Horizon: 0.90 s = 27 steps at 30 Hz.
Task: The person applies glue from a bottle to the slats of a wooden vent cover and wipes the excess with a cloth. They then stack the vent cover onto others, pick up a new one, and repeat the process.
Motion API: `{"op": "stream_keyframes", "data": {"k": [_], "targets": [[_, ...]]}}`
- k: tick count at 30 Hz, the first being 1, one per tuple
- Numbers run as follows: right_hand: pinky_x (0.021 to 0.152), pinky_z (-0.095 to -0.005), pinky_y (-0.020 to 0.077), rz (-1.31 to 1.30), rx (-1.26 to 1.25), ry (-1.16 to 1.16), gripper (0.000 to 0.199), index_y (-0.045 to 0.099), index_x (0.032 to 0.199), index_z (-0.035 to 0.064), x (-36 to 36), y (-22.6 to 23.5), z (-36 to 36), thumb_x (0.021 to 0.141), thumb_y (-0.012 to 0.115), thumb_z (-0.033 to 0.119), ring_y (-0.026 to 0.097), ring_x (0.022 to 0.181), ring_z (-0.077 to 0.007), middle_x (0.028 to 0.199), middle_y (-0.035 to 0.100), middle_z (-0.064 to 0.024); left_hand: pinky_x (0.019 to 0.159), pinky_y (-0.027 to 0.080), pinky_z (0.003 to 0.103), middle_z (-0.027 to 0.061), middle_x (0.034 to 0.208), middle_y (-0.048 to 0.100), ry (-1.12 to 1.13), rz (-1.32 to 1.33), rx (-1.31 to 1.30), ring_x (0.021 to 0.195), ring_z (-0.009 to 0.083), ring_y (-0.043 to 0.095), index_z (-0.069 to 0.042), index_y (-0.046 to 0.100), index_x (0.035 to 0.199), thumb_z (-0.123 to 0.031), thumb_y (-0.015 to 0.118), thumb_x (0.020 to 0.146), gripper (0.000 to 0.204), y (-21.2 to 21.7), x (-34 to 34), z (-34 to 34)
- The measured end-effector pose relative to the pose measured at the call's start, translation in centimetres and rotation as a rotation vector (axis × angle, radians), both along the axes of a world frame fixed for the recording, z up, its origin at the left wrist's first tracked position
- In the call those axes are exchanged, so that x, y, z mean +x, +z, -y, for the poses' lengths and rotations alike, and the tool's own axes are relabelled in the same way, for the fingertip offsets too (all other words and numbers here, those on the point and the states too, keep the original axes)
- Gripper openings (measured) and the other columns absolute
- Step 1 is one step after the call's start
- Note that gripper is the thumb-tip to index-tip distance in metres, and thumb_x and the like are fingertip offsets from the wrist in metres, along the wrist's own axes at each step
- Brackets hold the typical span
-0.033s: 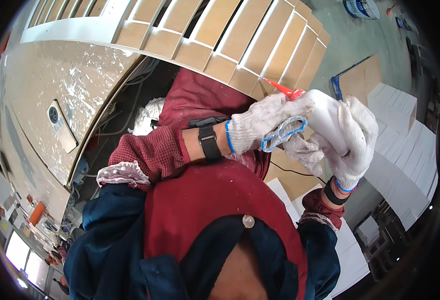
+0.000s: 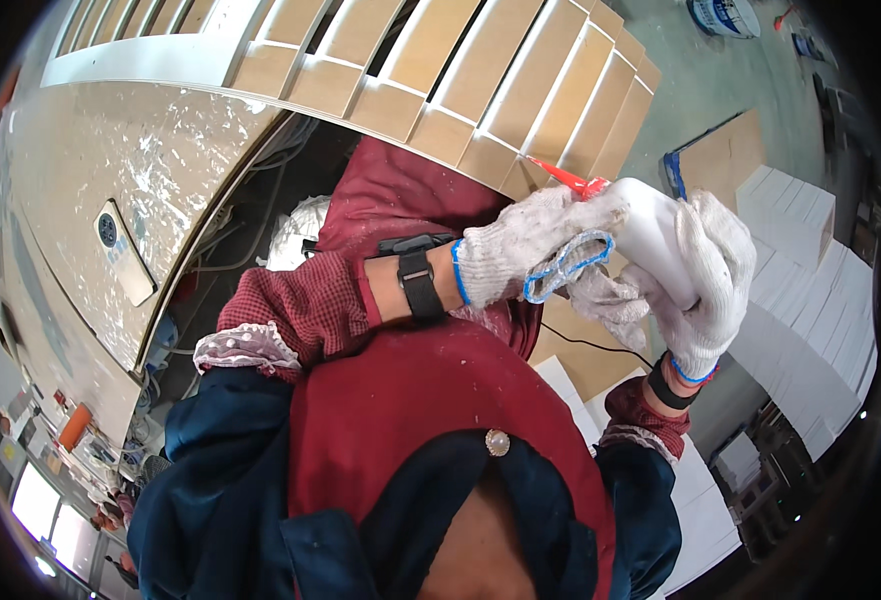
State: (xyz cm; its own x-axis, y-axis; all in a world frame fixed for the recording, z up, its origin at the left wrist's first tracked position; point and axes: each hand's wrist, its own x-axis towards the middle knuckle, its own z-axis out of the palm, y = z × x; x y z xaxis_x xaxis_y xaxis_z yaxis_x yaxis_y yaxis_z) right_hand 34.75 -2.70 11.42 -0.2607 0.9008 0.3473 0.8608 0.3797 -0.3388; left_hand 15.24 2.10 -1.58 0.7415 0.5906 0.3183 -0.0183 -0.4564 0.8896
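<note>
Both my hands wear white knit gloves with blue cuffs. A white plastic squeeze bottle [image 2: 650,230] lies tilted between them, its tapered red nozzle [image 2: 566,179] pointing up and left at the slatted panel's near edge. My left hand [image 2: 525,238] is closed at the nozzle end of the bottle. Around the bottle's body, the fingers of my right hand [image 2: 717,268] are wrapped. Crumpled white knit fabric with a blue-edged loop [image 2: 568,266], resembling a spare glove, hangs beneath the bottle by my left hand; whether a hand grips it I cannot tell.
Ahead, a panel of tan strips with white lines [image 2: 440,130] spans the work area. A phone [image 2: 125,252] lies on the paint-spattered table [image 2: 50,150] at left. White boards [image 2: 805,340] are stacked at right, near a blue-edged board [image 2: 722,155]. A bucket [image 2: 724,18] stands far right.
</note>
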Motion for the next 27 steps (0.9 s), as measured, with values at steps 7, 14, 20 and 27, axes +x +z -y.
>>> {"op": "stream_keyframes", "data": {"k": [7, 14, 20, 27], "targets": [[0.089, -0.0459, 0.0492, -0.057, 0.010, 0.010, 0.071, 0.064, 0.117, 0.0067, 0.7, -1.4, -0.2, 0.051, 0.088, 0.011, 0.058, 0.110, -0.0381, 0.123, 0.058, -0.0178, 0.085, 0.049, 0.044, 0.0169, 0.109, 0.055, 0.141, 0.116, 0.096, 0.098, 0.0374, 0.056, -0.018, 0.041, 0.143, -0.016, 0.074, 0.073, 0.077, -1.7, 1.0, 0.5], [0.090, -0.0444, 0.0489, -0.041, -0.011, 0.031, 0.074, 0.064, 0.119, 0.0071, 1.3, -1.8, -0.3, 0.049, 0.087, 0.007, 0.058, 0.111, -0.0371, 0.124, 0.058, -0.0180, 0.084, 0.050, 0.042, 0.0128, 0.133, 0.052, 0.214, 0.148, 0.291, 0.098, 0.0335, 0.057, -0.011, 0.045, 0.140, -0.016, 0.075, 0.071, 0.075, -1.8, 1.0, 0.2], [0.090, -0.0441, 0.0494, -0.035, -0.029, 0.009, 0.074, 0.065, 0.118, 0.0068, 1.6, -1.6, 0.1, 0.047, 0.087, 0.006, 0.058, 0.110, -0.0371, 0.125, 0.058, -0.0172, 0.101, 0.045, 0.038, 0.0123, 0.135, 0.054, 0.144, 0.082, 0.159, 0.120, 0.0313, 0.055, -0.008, 0.059, 0.125, -0.011, 0.068, 0.078, 0.048, -2.1, 1.1, 0.6], [0.089, -0.0443, 0.0496, -0.038, -0.048, -0.020, 0.076, 0.065, 0.117, 0.0065, 1.9, -1.5, 1.0, 0.044, 0.086, 0.005, 0.058, 0.109, -0.0376, 0.124, 0.059, -0.0165, 0.099, 0.047, 0.039, 0.0122, 0.133, 0.056, 0.132, 0.145, 0.280, 0.118, 0.0326, 0.057, -0.009, 0.060, 0.123, -0.010, 0.069, 0.077, 0.046, -2.7, 2.0, 0.9]]}}
